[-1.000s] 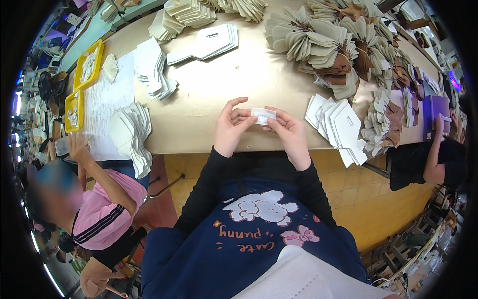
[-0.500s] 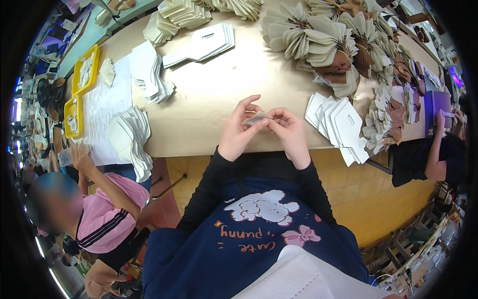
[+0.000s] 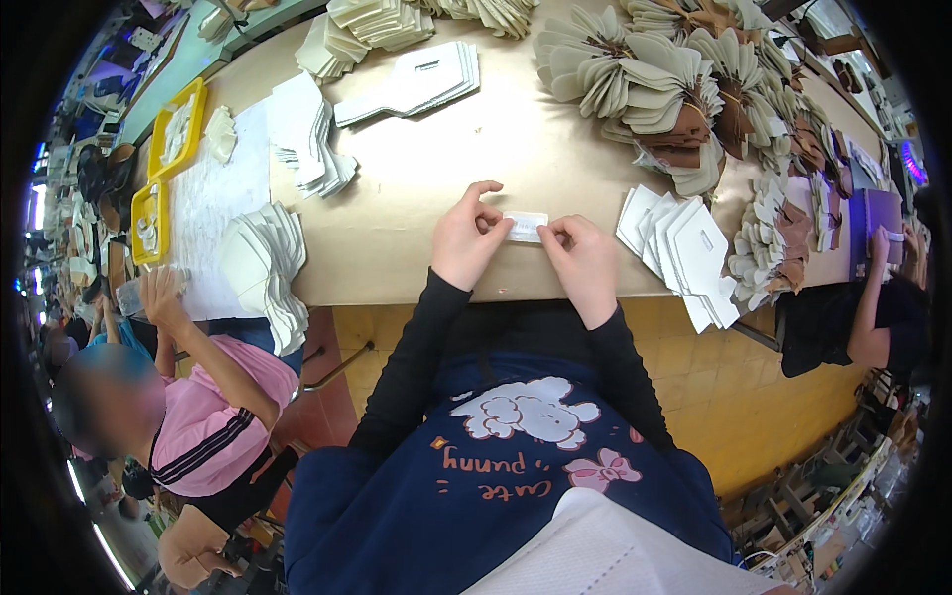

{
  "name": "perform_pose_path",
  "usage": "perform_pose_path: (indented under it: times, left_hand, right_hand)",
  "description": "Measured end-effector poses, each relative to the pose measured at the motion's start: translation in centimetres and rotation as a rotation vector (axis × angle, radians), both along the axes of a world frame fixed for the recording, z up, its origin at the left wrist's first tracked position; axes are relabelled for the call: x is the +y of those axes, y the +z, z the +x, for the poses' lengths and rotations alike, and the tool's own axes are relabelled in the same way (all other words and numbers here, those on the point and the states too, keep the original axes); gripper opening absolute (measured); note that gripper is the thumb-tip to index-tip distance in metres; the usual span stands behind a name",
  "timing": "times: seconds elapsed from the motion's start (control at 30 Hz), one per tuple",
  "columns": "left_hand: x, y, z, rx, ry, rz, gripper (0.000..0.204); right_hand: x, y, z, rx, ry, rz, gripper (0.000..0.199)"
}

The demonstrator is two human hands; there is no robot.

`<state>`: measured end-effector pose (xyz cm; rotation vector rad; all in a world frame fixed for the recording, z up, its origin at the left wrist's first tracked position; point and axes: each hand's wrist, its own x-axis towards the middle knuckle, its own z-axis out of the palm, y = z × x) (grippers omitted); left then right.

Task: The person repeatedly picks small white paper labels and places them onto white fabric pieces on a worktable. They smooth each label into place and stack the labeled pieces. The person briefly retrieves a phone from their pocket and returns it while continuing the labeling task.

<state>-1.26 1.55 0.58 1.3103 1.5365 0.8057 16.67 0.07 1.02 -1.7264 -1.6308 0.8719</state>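
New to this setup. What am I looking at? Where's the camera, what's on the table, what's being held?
No machine here: it's a person working bare-handed. The view comes from a fisheye camera worn on the head, looking down, so straight edges bend near the rim. Picture left is the person's left.

The left hand and right hand pinch a small whitish piece between them, one at each end. Its material is hard to tell.

On the table are stacks of flat white pieces on both sides, fanned beige and brown bundles at far right, and two yellow trays at left. A co-worker in pink sits at the left.
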Motion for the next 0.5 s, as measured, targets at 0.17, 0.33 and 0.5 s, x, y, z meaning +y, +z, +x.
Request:
perform_pose_path:
  times: [0.17,0.33,0.5]
  left_hand:
    - [-0.2,-0.8,1.2,0.302,0.015,0.161,0.04]
    - [-1.5,-1.6,1.4,0.472,0.072,0.295,0.029]
    - [-1.9,-1.6,0.7,0.474,0.043,0.358,0.019]
  right_hand:
    - [-0.1,-0.9,-1.0,-0.199,-0.03,0.091,0.013]
    - [-0.1,-1.2,-0.4,-0.212,-0.009,0.212,0.012]
    - [-0.6,-1.1,0.4,-0.287,0.153,0.357,0.026]
